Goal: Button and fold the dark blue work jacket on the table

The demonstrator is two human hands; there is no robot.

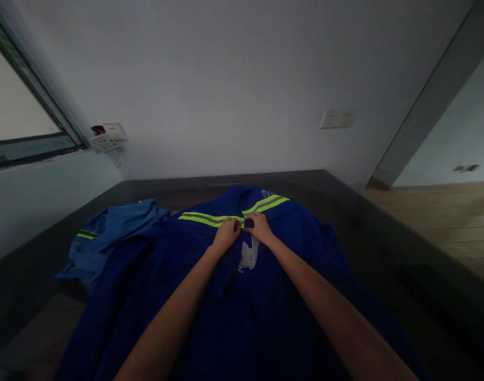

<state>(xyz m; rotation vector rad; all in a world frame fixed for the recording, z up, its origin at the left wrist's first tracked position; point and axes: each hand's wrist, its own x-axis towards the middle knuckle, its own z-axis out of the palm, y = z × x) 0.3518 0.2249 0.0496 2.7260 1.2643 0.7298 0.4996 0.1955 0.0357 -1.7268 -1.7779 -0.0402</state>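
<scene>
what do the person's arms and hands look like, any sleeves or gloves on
Both arms are bare from the bottom edge of the picture to the fingertips: no sleeves show. The left hand and right hand wear no gloves. No watch, ring or bracelet can be made out, though the light is dim.

A jacket (242, 296) lies on the table (376, 233), another garment (107, 233) at its left.

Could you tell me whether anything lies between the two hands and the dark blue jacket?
Nothing visible does: the left hand and right hand already pinch the dark blue jacket at its front opening, beside the reflective stripe.
</scene>
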